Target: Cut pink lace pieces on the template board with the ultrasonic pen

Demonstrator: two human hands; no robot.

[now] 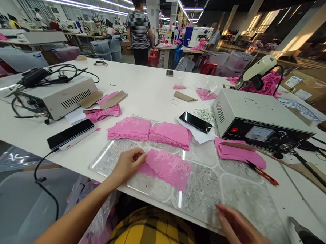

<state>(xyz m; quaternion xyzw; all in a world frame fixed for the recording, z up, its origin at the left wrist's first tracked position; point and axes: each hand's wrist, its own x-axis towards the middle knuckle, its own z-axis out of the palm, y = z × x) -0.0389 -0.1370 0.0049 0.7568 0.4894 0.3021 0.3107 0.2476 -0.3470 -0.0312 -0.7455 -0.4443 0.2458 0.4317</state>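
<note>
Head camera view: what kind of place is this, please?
Probably a garment factory floor. The left hand holds a pink lace piece, stacks of pink lace lie on the long white table, and a sewing machine stands on a bench behind.

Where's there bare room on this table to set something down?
The white tabletop between the vented grey metal box and the grey dial-faced box is bare. So is the right end of the clear plastic sheet, by the right hand. Crowded: black phone, folded pink cloth and red-handled scissors before the dial-faced box.
</note>
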